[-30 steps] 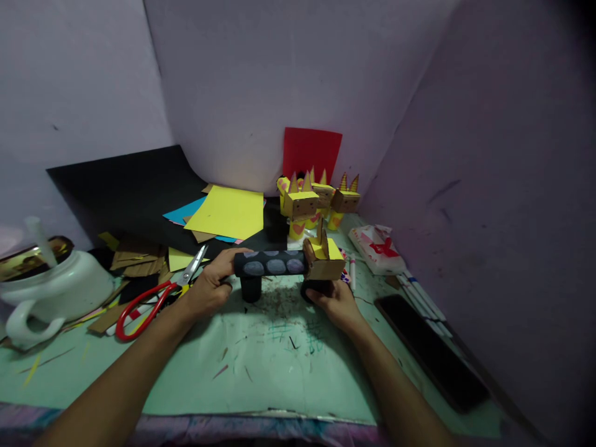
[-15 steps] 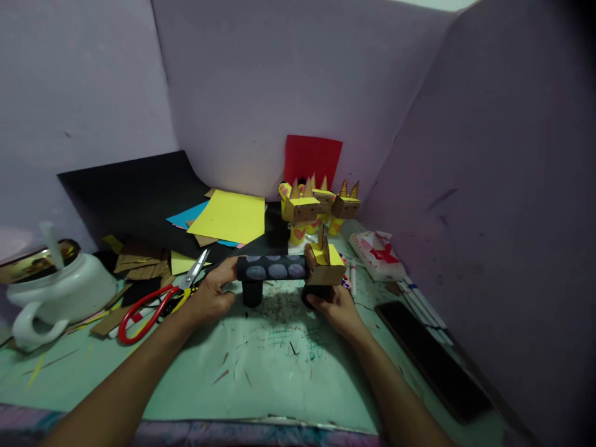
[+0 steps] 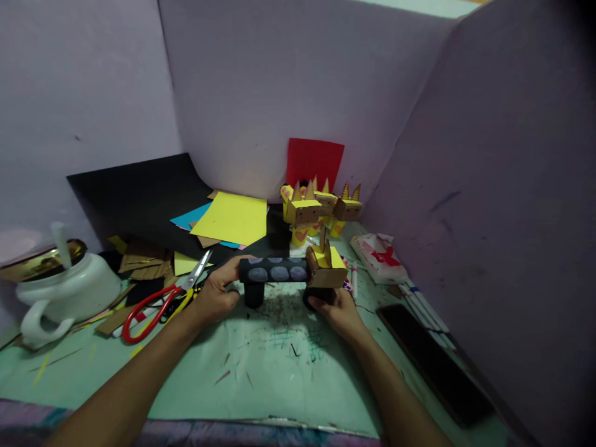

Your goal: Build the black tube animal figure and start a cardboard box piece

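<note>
Between my hands is a paper-craft animal (image 3: 274, 270) with a black tube body marked with grey ovals, black tube legs and a cardboard box head topped in yellow with pointed ears or horns. My left hand (image 3: 221, 293) is closed at the rear end of the body, its fingers partly hidden behind the tube. At the front, my right hand (image 3: 336, 308) grips the black leg under the head, thumb on the near side. The animal stands level, low over the table; whether its legs touch the surface I cannot tell.
Red-handled scissors (image 3: 151, 313), cardboard scraps (image 3: 144, 261) and a white teapot (image 3: 74, 288) lie to the left. Yellow paper (image 3: 233, 217) rests on black sheet behind. Several yellow box-headed figures (image 3: 305, 214) stand at the back. A phone (image 3: 433, 363) and white markers (image 3: 428, 320) lie right.
The camera view has shifted slightly, so everything appears a little lower and to the right. Both hands keep the same hold on the paper-craft animal.
</note>
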The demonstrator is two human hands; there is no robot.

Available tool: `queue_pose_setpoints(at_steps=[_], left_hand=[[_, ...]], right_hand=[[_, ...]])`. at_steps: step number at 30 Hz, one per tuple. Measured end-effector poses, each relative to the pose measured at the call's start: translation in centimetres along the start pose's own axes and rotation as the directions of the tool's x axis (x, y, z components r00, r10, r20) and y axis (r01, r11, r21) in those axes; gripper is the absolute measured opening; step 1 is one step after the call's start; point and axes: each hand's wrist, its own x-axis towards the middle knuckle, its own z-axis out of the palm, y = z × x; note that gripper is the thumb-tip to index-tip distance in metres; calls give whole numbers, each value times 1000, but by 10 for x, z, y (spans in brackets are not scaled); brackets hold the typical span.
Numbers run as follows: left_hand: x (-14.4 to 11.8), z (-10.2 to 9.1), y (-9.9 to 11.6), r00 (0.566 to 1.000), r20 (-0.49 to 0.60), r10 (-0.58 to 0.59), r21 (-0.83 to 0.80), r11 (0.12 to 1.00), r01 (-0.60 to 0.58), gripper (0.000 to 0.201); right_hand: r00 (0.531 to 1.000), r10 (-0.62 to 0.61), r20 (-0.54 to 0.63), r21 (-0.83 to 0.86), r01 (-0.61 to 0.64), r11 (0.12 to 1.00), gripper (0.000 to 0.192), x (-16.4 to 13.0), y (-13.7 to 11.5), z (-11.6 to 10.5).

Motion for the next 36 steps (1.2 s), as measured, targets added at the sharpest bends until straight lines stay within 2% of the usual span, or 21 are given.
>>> queue_pose_setpoints(at_steps=[6,8,10,12,15,17,19,21,23,32,36], left_hand=[[0,-2,2,1000,4,23,-18,1000,-23,66],[0,-4,4,1000,16,-7,-77,997,8,66],[0,-4,3,999,15,-48,-213,976,50,67],[0,-2,0,995,-8,-96,-423,902,84,68],[-1,2,-5,973,-32,-230,-666,731,151,63],[-1,5,-3,938,6,-347,-734,635,240,59],[-2,7,2,905,96,-415,-778,536,328,55],[-3,8,9,894,190,-407,-815,443,375,51],[-4,9,14,897,240,-372,-839,385,384,47],[-4,9,15,911,212,-353,-862,372,344,33],[-5,8,16,919,178,-352,-862,395,318,34]], right_hand=[[1000,-3,-2,2,3,1000,29,-1,-1,0],[1000,-11,-8,11,11,1000,31,-1,-3,0],[999,-26,-21,20,27,999,33,-1,-6,-1],[998,-36,-48,60,39,997,34,-2,-9,-2],[998,-27,-65,209,40,977,36,-4,-14,-5],[999,15,-39,339,-1,941,36,-5,-17,-4],[996,86,-16,466,-68,882,37,-6,-20,-2],[986,165,-14,564,-128,816,35,-6,-23,-1],[976,219,-10,623,-165,765,33,-6,-26,-2],[951,294,96,704,-274,655,37,-11,-34,-5],[948,298,115,697,-290,656,37,-13,-35,-2]])
